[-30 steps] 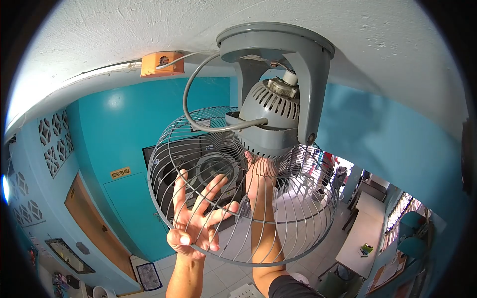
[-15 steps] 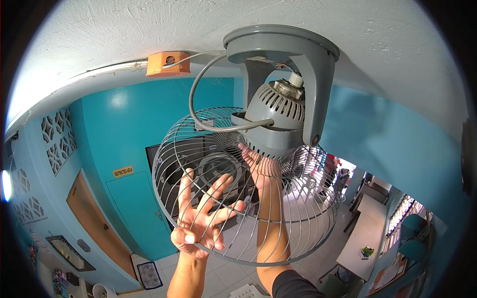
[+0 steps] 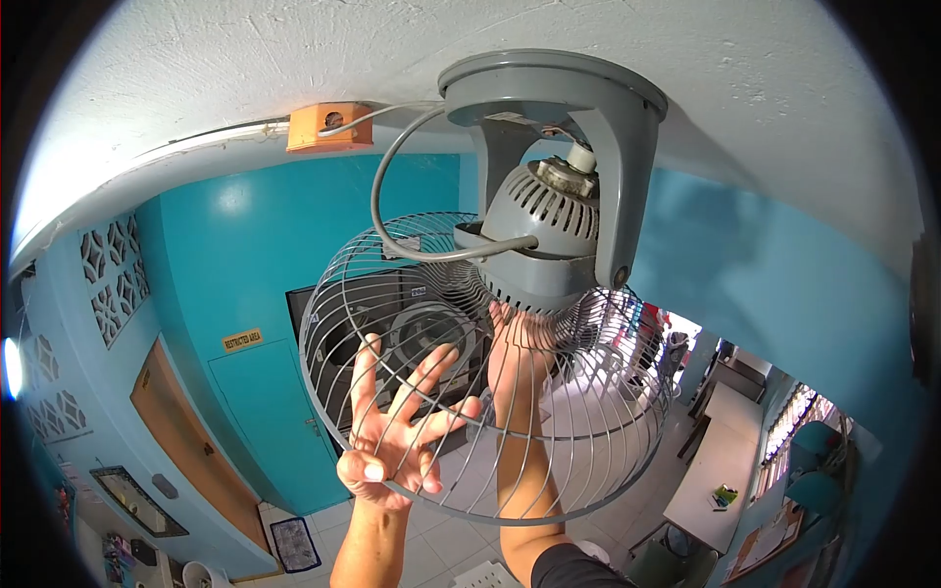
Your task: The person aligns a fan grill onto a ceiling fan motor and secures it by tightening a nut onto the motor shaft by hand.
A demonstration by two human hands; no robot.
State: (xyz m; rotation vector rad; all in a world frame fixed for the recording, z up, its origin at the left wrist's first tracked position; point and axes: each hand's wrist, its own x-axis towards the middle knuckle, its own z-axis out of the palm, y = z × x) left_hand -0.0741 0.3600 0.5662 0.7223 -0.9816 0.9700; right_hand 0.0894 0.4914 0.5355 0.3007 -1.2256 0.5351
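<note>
A grey ceiling fan (image 3: pixel 544 211) hangs from the ceiling, its slotted motor housing tilted and its wire guard (image 3: pixel 598 495) spread out below. My left hand (image 3: pixel 392 431) is at the guard's near left rim, palm toward me. Its thumb is bent at the rim and its fingers are spread among the wires, bearing the guard. Inside the guard, my right hand (image 3: pixel 520 358) reaches up to the middle, just under the motor housing. Its fingers look curled there; wires cross in front, and what they grip is hidden.
A grey cable (image 3: pixel 380 186) loops from the motor to an orange box (image 3: pixel 330 127) on the ceiling. Below stand a long pale table (image 3: pixel 716 461), a teal door (image 3: pixel 270 421) and a brown door (image 3: pixel 196 451). A round dark object (image 3: pixel 431 333) shows through the wires.
Inside the guard, my right hand has turned and shifted slightly right and down, its stretched fingers now curled. My left hand and the fan hold nearly the same place.
</note>
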